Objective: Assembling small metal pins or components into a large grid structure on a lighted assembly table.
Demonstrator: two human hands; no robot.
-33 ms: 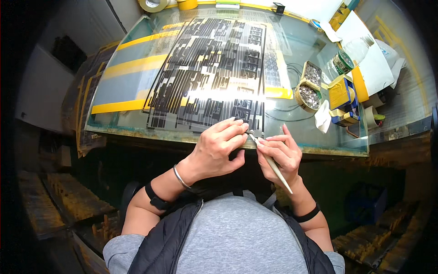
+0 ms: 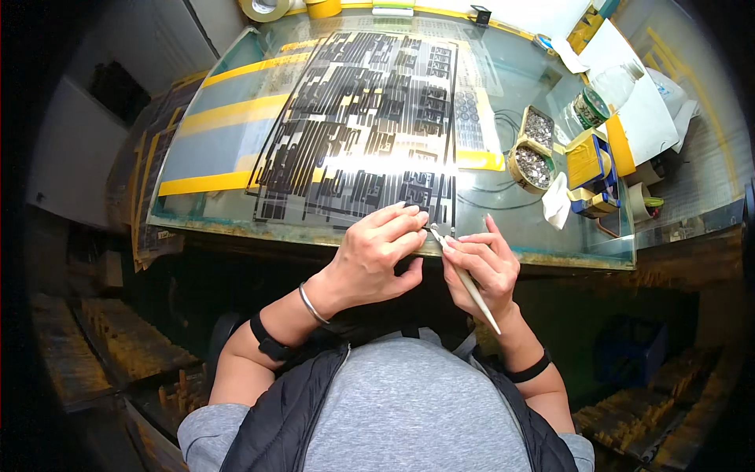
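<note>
A patterned sheet (image 2: 354, 118) of black strips and small shapes lies on the glass-topped table (image 2: 503, 244). My left hand (image 2: 381, 248) rests over its near right corner, fingers side by side and lightly bent, thumb apart. Pinched in my right hand (image 2: 487, 271) is a slim pen-like tool (image 2: 480, 300) with a pale, tapered handle. Its tip meets the sheet's near edge just right of my left fingertips; the exact kind of tip is too small to tell. My right index finger sticks up off the tool.
Right of the sheet stand two small containers (image 2: 538, 128) filled with tiny pieces, beside a crumpled white tissue (image 2: 556, 201). Farther right are a yellow and blue box (image 2: 591, 161) and a clear plastic bottle (image 2: 617, 85). Tape rolls (image 2: 264, 8) sit at the far left edge.
The back end of the pale tool has swung slightly left as my right hand turned a little. My left hand stays in place.
</note>
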